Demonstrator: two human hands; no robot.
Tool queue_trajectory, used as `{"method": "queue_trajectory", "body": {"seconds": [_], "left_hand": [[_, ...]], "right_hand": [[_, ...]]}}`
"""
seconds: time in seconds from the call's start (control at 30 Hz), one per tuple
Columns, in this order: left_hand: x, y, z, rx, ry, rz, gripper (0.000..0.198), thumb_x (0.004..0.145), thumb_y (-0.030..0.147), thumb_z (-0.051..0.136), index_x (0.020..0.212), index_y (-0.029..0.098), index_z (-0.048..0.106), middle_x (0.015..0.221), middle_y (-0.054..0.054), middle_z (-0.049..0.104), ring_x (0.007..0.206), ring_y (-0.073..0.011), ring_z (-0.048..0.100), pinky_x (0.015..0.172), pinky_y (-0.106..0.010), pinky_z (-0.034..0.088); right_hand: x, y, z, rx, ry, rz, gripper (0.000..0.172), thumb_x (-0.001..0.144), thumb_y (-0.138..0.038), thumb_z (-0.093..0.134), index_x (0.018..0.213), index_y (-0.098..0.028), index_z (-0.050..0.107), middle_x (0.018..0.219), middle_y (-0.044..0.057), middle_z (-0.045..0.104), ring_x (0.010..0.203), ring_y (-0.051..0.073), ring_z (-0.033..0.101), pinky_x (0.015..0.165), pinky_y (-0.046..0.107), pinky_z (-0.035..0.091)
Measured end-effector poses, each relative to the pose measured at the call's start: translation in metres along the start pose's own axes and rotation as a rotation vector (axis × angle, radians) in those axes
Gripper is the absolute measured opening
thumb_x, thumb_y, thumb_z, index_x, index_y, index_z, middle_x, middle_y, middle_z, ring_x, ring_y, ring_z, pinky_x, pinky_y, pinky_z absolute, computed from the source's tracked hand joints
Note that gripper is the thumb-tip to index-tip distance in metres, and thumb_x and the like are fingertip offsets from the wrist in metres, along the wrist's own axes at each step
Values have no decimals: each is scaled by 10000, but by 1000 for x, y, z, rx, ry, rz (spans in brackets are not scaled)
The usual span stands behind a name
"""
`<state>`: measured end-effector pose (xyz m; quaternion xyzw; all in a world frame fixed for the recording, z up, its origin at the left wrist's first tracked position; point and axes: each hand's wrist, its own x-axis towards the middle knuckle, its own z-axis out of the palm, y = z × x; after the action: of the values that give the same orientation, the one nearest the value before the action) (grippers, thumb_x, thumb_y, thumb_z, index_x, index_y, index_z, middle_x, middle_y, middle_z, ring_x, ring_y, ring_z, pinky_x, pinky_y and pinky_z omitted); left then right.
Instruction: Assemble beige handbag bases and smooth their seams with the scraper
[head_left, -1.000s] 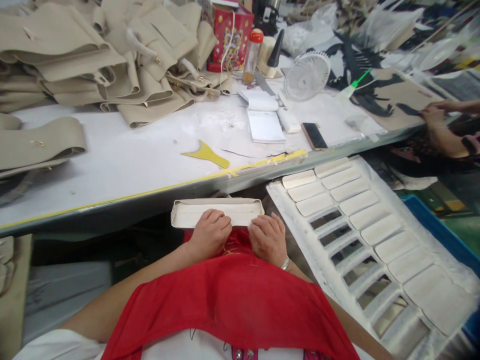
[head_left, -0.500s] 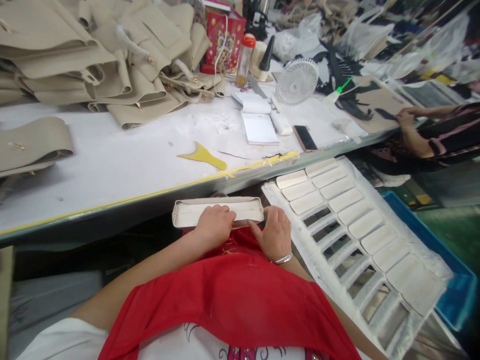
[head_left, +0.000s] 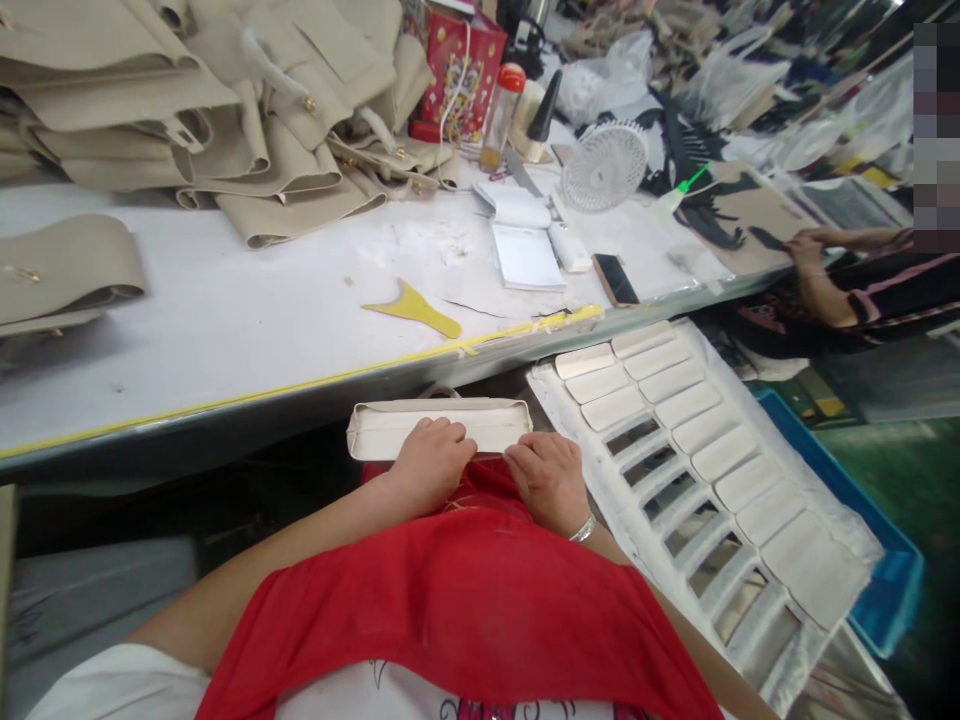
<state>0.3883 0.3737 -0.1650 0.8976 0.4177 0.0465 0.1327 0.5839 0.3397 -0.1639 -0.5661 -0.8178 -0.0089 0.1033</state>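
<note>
Across my lap sits an off-white, boxy bag [head_left: 379, 432], its long narrow side turned up with folded edges around it. A small strap loop shows behind it at the table edge. My left hand [head_left: 435, 462] is closed over its near edge around the middle, fingers curled onto the pale panel. At the right end, my right hand [head_left: 549, 478] pinches the near corner between thumb and fingers. The bag's underside and the undersides of my fingers are hidden.
On the right leans a white slotted rack [head_left: 701, 575] bearing several pale panels [head_left: 690, 400], above a blue crate [head_left: 892, 590]. The white table [head_left: 247, 330] holds beige bag pieces [head_left: 300, 180], a yellow scraper [head_left: 416, 310], a notepad [head_left: 525, 258], a phone [head_left: 615, 280] and a fan [head_left: 604, 165]. A co-worker's hands [head_left: 810, 250] are far right.
My right hand has moved from the bag's right end, thumb spread, to a closed pinch on its near corner. My left hand keeps its place; the view has shifted slightly.
</note>
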Motion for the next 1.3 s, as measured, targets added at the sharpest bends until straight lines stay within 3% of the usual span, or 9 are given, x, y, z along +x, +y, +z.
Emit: {"method": "queue_trajectory", "body": {"seconds": [0.3,0.4,0.5,0.67,0.73,0.83,0.97,1.1,1.3], "left_hand": [[11,1,-7,-39,-77,-64,181,845,189,425,847,168,605,852,-87,612,855,-242,555,701,-354,396],[16,-2,-11,-82,-86,-103,212,853,213,402,992,156,552,878,-90,633,827,-241,581,689,-351,417],[20,-5,-14,-107,-120,-118,307,836,194,393,1123,115,468,877,-107,650,788,-252,605,658,-354,438],[21,-8,-17,-78,-183,-82,198,824,180,388,919,147,559,876,-109,651,803,-256,615,663,-348,460],[20,-10,-17,-82,-189,-72,198,828,190,390,902,157,571,874,-103,649,808,-248,614,662,-338,466],[19,-10,-16,-91,-196,-81,213,837,197,386,922,164,578,882,-97,648,813,-236,613,663,-327,474],[20,-10,-15,-102,-187,-81,221,831,189,385,924,165,583,883,-98,648,820,-240,614,661,-333,483],[22,-14,-16,-140,-186,-71,207,827,211,397,907,163,583,879,-99,651,816,-244,616,665,-341,489],[24,-19,-17,-206,-208,-81,188,835,234,399,926,157,545,863,-98,651,798,-247,619,646,-335,484]], "right_hand": [[21,-10,-5,-129,-125,76,180,854,-233,512,702,-187,595,816,40,596,813,185,454,724,335,247],[25,-12,-7,-151,-117,164,145,858,-279,505,879,-171,599,954,77,593,864,203,480,743,325,275],[26,-12,-12,-216,-86,288,351,839,-419,522,1044,-136,552,1008,118,585,882,233,510,719,323,304],[27,-14,-15,-196,-424,354,407,897,-458,384,749,-166,625,711,100,638,653,200,566,571,296,287],[28,-14,-12,-57,-519,428,445,900,-450,373,678,-168,635,666,100,645,594,178,564,540,280,291],[30,-13,-4,435,-613,662,453,891,-426,396,595,-158,610,557,67,616,469,125,522,492,246,326],[28,-16,8,893,-569,972,399,890,-411,400,686,-141,612,562,28,612,371,71,456,380,195,295],[29,-27,13,1126,-510,1151,335,867,-393,469,730,-126,619,583,15,616,363,50,446,328,165,265],[37,-41,18,1206,-582,1152,341,877,-392,455,773,-126,642,644,38,651,401,60,512,347,148,336]]}}
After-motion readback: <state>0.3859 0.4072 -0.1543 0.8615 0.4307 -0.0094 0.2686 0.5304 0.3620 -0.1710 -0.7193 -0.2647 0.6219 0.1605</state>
